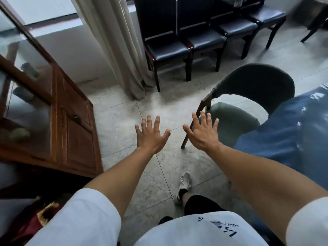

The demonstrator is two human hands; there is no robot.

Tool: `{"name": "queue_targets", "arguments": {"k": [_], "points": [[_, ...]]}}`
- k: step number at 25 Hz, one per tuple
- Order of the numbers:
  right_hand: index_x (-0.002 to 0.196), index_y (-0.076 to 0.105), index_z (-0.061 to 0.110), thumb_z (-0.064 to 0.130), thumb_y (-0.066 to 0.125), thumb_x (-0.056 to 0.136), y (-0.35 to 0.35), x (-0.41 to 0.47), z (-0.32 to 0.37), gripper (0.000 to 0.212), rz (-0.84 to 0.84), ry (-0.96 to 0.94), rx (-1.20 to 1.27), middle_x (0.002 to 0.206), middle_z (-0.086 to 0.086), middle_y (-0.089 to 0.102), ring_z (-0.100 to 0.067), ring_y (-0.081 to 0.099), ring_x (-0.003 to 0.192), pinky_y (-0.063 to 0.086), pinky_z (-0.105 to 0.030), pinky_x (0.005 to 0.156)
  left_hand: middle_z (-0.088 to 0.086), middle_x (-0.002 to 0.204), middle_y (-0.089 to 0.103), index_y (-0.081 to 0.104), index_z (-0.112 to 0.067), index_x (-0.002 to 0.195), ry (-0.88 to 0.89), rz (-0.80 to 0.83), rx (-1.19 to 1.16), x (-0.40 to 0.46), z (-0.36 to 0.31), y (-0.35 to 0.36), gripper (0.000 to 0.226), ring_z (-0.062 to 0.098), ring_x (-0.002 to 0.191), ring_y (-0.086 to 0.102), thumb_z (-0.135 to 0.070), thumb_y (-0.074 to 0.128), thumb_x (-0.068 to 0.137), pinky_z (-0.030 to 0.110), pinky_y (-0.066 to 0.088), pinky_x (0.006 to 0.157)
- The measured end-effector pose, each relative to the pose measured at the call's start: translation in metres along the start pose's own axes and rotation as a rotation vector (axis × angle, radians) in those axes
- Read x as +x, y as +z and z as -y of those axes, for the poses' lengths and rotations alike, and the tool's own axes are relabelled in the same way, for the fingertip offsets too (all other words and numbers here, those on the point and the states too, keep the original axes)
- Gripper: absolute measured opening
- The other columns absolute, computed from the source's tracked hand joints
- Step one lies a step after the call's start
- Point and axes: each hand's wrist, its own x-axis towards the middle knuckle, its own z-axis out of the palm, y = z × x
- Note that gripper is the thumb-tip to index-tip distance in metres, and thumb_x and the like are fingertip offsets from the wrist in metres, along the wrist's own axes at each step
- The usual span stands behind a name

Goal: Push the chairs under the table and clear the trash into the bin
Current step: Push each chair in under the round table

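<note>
A green upholstered chair [248, 96] with a curved back and wooden legs stands at the right, its seat partly under the table with a shiny blue cover [292, 132]. Both my arms reach forward over the tiled floor. My left hand [150, 134] has its fingers spread and holds nothing. My right hand [202, 132] is spread too, hovering in front of the chair's near front leg and seat edge; I cannot tell if it touches. No trash or bin is in view.
A row of dark leather chairs [186, 41] lines the far wall beside a beige curtain [120, 50]. A wooden cabinet with glass doors [62, 112] stands at the left. Tiled floor [142, 107] lies between them. My foot in a light shoe [184, 187] is below.
</note>
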Motion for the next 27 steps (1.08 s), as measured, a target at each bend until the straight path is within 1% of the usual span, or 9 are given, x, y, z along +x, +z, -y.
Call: {"name": "queue_targets", "arguments": {"k": [4, 8, 12, 15, 20, 23, 27], "points": [[0.162, 0.004, 0.027, 0.075, 0.011, 0.095, -0.008, 0.106, 0.011, 0.082, 0.000, 0.022, 0.051, 0.171, -0.010, -0.004, -0.036, -0.010, 0.156, -0.011, -0.061, 0.122, 0.007, 0.170, -0.001, 0.007, -0.030, 0.161, 0.024, -0.012, 0.015, 0.103, 0.001, -0.020, 0.079, 0.028, 0.156, -0.008, -0.070, 0.023, 0.095, 0.057, -0.005, 0.123], [0.162, 0.003, 0.026, 0.074, 0.010, 0.096, -0.029, 0.202, 0.016, 0.082, 0.046, 0.051, 0.082, 0.171, -0.010, -0.005, -0.036, -0.010, 0.156, -0.009, -0.061, 0.122, 0.007, 0.170, -0.003, 0.005, -0.030, 0.162, 0.015, 0.038, 0.074, 0.198, -0.006, -0.046, 0.080, 0.027, 0.156, -0.009, -0.070, 0.023, 0.095, 0.056, -0.005, 0.124], [0.162, 0.001, 0.026, 0.073, 0.011, 0.097, -0.053, 0.276, 0.015, 0.081, 0.071, 0.107, 0.078, 0.170, -0.011, -0.005, -0.036, -0.011, 0.156, -0.011, -0.061, 0.121, 0.006, 0.170, -0.005, 0.004, -0.030, 0.162, 0.055, 0.056, 0.065, 0.283, -0.017, -0.067, 0.080, 0.025, 0.156, -0.010, -0.071, 0.024, 0.095, 0.055, -0.005, 0.124], [0.162, 0.003, 0.025, 0.073, 0.013, 0.097, -0.062, 0.330, 0.012, 0.081, 0.054, 0.167, 0.093, 0.170, -0.011, -0.004, -0.036, -0.010, 0.156, -0.009, -0.062, 0.122, 0.006, 0.170, -0.003, 0.005, -0.031, 0.161, 0.108, 0.070, 0.056, 0.351, -0.026, -0.075, 0.080, 0.025, 0.156, -0.010, -0.071, 0.023, 0.094, 0.055, -0.005, 0.124], [0.162, 0.007, 0.024, 0.070, 0.018, 0.098, -0.075, 0.415, 0.008, 0.080, 0.024, 0.323, 0.123, 0.170, -0.012, 0.000, -0.036, -0.006, 0.156, -0.008, -0.062, 0.122, 0.006, 0.170, 0.000, 0.006, -0.031, 0.161, 0.258, 0.107, 0.075, 0.471, -0.044, -0.084, 0.082, 0.026, 0.156, -0.007, -0.073, 0.023, 0.093, 0.057, -0.002, 0.124], [0.162, 0.007, 0.023, 0.069, 0.020, 0.098, -0.091, 0.462, 0.004, 0.079, -0.010, 0.496, 0.172, 0.170, -0.012, -0.002, -0.036, -0.008, 0.156, -0.007, -0.062, 0.122, 0.006, 0.170, -0.002, 0.006, -0.031, 0.161, 0.393, 0.162, 0.107, 0.541, -0.062, -0.100, 0.082, 0.026, 0.156, -0.008, -0.073, 0.023, 0.094, 0.056, -0.002, 0.124], [0.162, 0.006, 0.024, 0.067, 0.023, 0.099, -0.117, 0.504, -0.004, 0.078, -0.094, 0.705, 0.263, 0.170, -0.011, -0.006, -0.035, -0.010, 0.156, -0.006, -0.061, 0.123, 0.006, 0.170, -0.004, 0.004, -0.030, 0.162, 0.601, 0.210, 0.162, 0.615, -0.096, -0.120, 0.081, 0.027, 0.156, -0.009, -0.072, 0.022, 0.095, 0.056, -0.003, 0.124]]}}
